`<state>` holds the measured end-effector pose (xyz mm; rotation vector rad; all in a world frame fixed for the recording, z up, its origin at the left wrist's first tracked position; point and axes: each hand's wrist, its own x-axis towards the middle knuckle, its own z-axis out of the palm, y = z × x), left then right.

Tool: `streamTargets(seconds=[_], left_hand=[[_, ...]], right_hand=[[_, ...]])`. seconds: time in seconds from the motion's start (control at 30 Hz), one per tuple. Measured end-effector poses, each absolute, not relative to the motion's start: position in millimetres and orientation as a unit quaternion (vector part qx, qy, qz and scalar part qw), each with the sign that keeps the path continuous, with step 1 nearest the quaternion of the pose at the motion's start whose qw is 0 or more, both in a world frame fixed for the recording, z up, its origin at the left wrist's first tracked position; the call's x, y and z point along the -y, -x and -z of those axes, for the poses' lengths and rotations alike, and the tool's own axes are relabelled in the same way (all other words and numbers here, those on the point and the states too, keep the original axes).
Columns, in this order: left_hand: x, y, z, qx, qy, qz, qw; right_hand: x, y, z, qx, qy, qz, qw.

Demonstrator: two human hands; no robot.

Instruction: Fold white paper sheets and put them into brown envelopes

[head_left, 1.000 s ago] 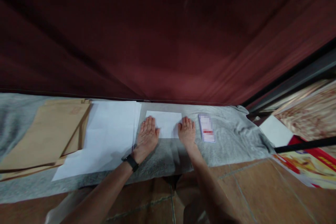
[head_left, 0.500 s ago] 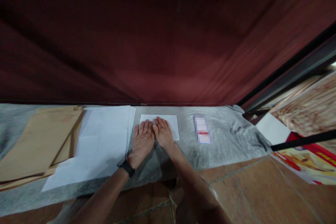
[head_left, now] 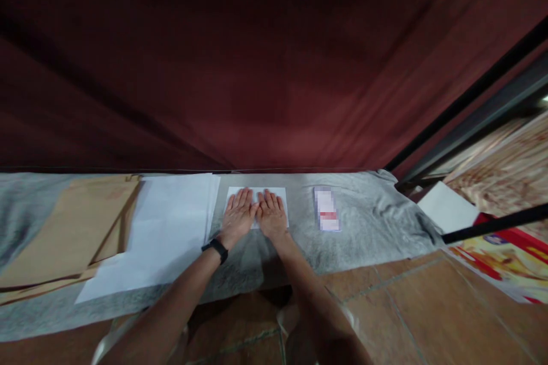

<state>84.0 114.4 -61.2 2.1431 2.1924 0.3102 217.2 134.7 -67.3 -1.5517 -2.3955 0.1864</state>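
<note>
A small white sheet of paper (head_left: 281,192) lies on the grey cloth in front of me, partly covered by my hands. My left hand (head_left: 238,215), with a black watch at the wrist, rests flat on its left part, fingers stretched out. Beside it my right hand (head_left: 272,214) lies flat on the right part with the fingers slightly spread. The two thumbs meet or nearly meet in the middle. Whether the paper is folded or layered under my palms I cannot tell.
Large white sheets (head_left: 171,222) and brown paper envelopes (head_left: 72,228) lie to the left on the grey cloth (head_left: 377,222). A blurred white-and-red packet (head_left: 327,208) lies to the right. A dark red curtain (head_left: 274,97) hangs behind; a colourful printed box (head_left: 509,262) stands at far right.
My left hand has slid right and turned more upright on the paper. The right hand has shifted slightly right, its fingers a little more spread. The view has moved slightly.
</note>
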Motion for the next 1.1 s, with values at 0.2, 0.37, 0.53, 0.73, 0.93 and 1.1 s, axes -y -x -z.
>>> streamTargets(seconds=[0.2,0.37,0.53,0.73,0.93,1.1], left_hand=[[-97,-72,66,-0.736,-0.668,-0.108,-0.016],[-91,-73,62,-0.762,-0.638,-0.111,-0.004],[-87,-65,43,-0.779,-0.619,-0.092,0.029],[-83,-45,28,-0.772,-0.615,-0.134,0.092],[-92,-28,34,-0.757,-0.567,-0.264,0.188],[-99,-32,22,-0.671,-0.397,-0.482,0.4]], right_hand=[[-135,-240,73,0.805,0.573,-0.028,0.152],[-131,-258,76,0.791,0.596,0.002,0.137],[-128,-269,72,0.769,0.63,0.018,0.108],[-112,-248,58,0.835,0.536,-0.042,0.12],[-83,-220,49,0.899,0.417,-0.096,0.093],[-80,-215,41,0.885,0.431,-0.126,0.123]])
